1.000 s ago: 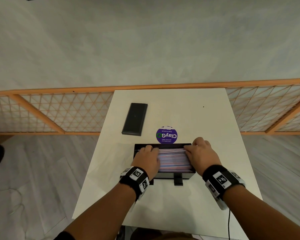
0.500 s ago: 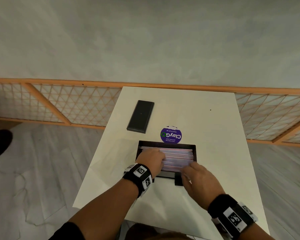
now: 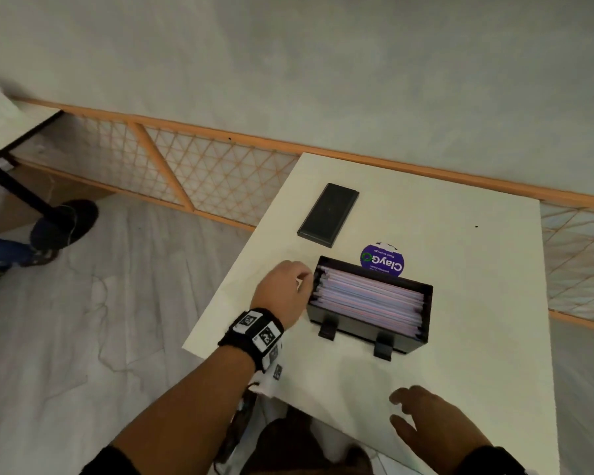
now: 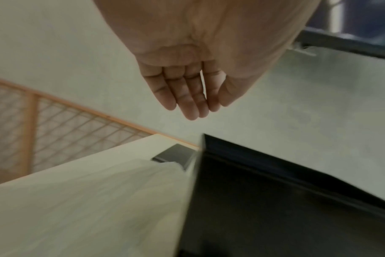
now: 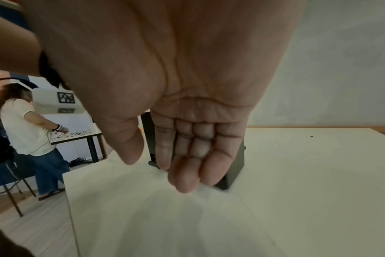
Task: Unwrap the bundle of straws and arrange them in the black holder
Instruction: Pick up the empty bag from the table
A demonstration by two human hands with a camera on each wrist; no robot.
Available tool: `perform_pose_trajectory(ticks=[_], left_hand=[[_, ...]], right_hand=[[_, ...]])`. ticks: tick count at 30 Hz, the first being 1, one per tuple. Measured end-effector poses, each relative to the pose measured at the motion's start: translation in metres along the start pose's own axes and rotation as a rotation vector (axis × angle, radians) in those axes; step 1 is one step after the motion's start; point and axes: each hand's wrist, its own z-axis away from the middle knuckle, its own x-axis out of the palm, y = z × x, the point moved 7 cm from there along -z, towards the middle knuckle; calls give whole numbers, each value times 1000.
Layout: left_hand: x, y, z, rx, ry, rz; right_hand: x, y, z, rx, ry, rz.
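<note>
The straws (image 3: pixel 369 298) lie flat and side by side inside the black holder (image 3: pixel 367 325), which stands on the desk (image 3: pixel 460 371) toward its left edge, roughly midway between the near and far edges. They fill the holder almost to its rim, so the arranging looks all but finished.

The left hand (image 3: pixel 283 291) sits just beside the holder's left end wall, fingers straight and relaxed in the left wrist view, gripping nothing; whether it touches the wall cannot be told. The right hand (image 3: pixel 432 423) hovers over the near edge of the desk, well apart from the holder, fingers loosely spread and empty.

The main risk is a nudge: the left hand is close enough that a careless sweep could push the holder toward the left edge, or tip straws out over the low rim. Loose straws roll easily, so any that spill would likely travel off the desk. A black flat case (image 3: pixel 328 214) and a purple sticker (image 3: pixel 383 258) lie beyond the holder, out of harm's way.
</note>
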Motion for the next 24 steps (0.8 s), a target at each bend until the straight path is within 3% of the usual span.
perform_pose_trajectory(ticks=[2, 4, 7, 11, 16, 20, 24], left_hand=[[-3, -42, 7, -147, -4, -27], [18, -79, 17, -219, -188, -150], [61, -117, 33, -155, -495, -408], [98, -151, 43, -174, -695, -522], [104, -160, 41, -145, -615, -552], [106, -174, 58, -198, -759, -475], [74, -163, 67, -199, -820, -201]], right_hand=[[9, 0, 5, 3, -38, 7], [16, -1, 9, 13, -70, 9], [24, -6, 12, 39, -88, 20], [29, -18, 17, 103, -87, 35], [31, -38, 13, 156, -97, 65], [27, -57, -5, 162, -62, 48], [20, -85, -39, 125, -49, -32]])
